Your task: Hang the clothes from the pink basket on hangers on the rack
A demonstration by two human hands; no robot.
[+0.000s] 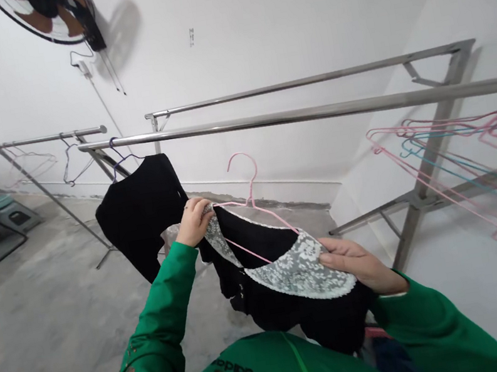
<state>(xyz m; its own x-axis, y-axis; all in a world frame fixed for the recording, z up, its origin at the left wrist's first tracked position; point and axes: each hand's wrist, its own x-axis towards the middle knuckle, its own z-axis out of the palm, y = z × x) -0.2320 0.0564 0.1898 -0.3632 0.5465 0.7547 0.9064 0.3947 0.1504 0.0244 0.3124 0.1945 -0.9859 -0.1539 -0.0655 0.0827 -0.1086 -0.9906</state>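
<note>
A black garment with a white lace collar (298,273) is spread in front of me on a pink hanger (252,195), whose hook stands free below the rail. My left hand (195,221) is closed on the garment's left shoulder, by the lace edge and the hanger's end. At the other shoulder, my right hand (359,262) grips the lace collar, thumb on top and fingers behind. The hanger's lower bar shows through the neck opening. Just beyond my left hand, a second black garment (139,198) hangs from the rail on a dark purple hanger (118,160).
A metal rail (289,117) crosses ahead, with another rack bar (289,86) behind it. Several pink and blue hangers (460,169) hang at right. More hangers hang from a rack (45,139) at left. A wall fan (52,12) is above; a person sits at far left.
</note>
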